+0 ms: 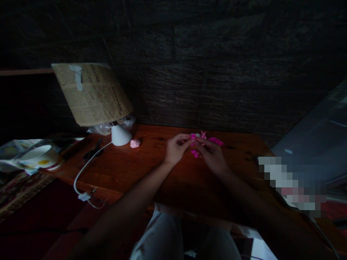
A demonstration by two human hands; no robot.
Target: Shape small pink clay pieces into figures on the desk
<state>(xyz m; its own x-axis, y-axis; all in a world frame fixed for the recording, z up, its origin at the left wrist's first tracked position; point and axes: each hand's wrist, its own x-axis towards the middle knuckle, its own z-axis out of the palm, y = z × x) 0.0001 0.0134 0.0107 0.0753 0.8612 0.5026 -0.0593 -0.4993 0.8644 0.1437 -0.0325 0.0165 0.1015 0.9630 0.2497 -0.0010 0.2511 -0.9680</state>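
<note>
Over the wooden table, my left hand (177,146) and my right hand (213,153) meet with their fingertips pinched together. Between them is a small bright pink piece of what looks like modelling clay (193,137); its exact shape is too small to make out. Just below the fingers lies another bright pink piece (194,154) on the table. Behind my right hand are a flat magenta piece (216,141) and a paler pink knobbly piece (203,134). Farther left, by the lamp base, sits a light pink lump (135,143).
A lamp (120,135) with a newspaper-print shade stands at the table's left, its white cord (78,177) hanging over the front edge. Dark scissors (93,151) lie beside it. A white bowl (39,156) is at far left. A dark brick wall (217,79) rises behind the table (151,173).
</note>
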